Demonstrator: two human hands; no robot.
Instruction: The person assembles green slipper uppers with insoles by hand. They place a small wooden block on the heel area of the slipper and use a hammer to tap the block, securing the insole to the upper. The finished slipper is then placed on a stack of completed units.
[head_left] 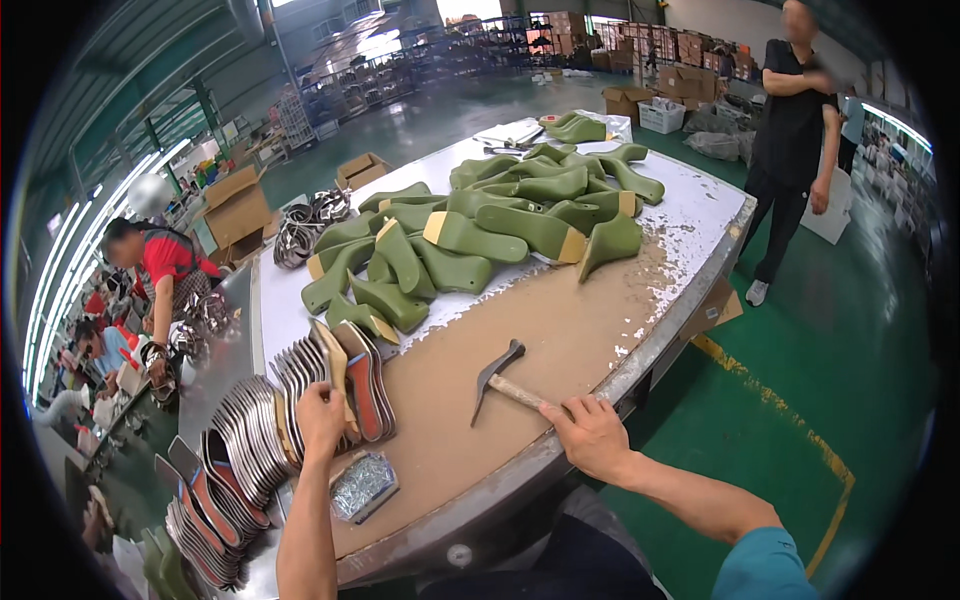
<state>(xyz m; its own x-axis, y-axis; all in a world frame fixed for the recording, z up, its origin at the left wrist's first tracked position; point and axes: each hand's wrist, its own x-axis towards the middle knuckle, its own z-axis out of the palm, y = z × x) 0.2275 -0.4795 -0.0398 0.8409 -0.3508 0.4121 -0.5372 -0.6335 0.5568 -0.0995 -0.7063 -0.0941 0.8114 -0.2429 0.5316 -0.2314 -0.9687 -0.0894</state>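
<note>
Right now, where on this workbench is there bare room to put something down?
The widest free patch is the worn brown tabletop between the hammer, held by the right hand, and the pile of green shoe lasts. The speckled white strip along the far right edge is bare too. Crowded: the left edge, where the left hand grips stacked insoles beside a box of tacks.

Open brown cardboard boxes (238,208) on the floor left of the table, more cartons (690,48), perhaps stacked, far back.

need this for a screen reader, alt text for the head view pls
At a worn worktable, the person's right hand grips a hammer while the left hand holds a flat insole by a row of insoles. Green shoe lasts are piled behind.
</note>
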